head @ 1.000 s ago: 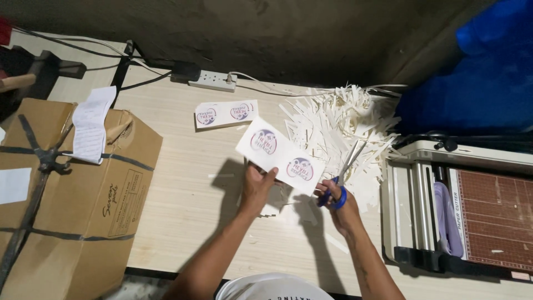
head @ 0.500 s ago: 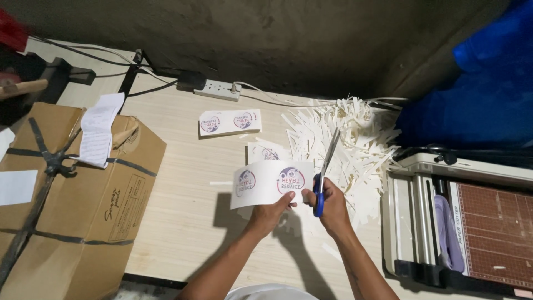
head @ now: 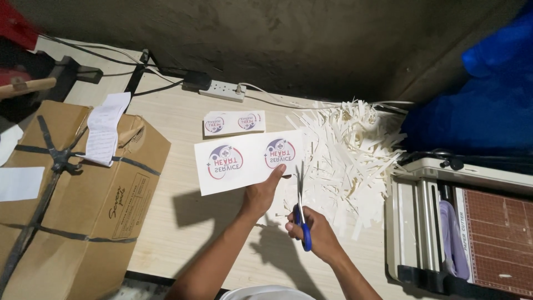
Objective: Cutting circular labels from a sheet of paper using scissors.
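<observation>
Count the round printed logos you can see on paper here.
4. Two are on the sheet held up by the left hand; two more are on the smaller strip lying on the table behind it. Others may be hidden under the paper scraps.

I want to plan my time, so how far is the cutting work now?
Done: a heap of white paper strips and a small trimmed label sheet lie on the table. In hand: the left hand holds a white sheet with two round logos; the right hand has blue-handled scissors at its edge. Left: both logos are uncut.
</observation>
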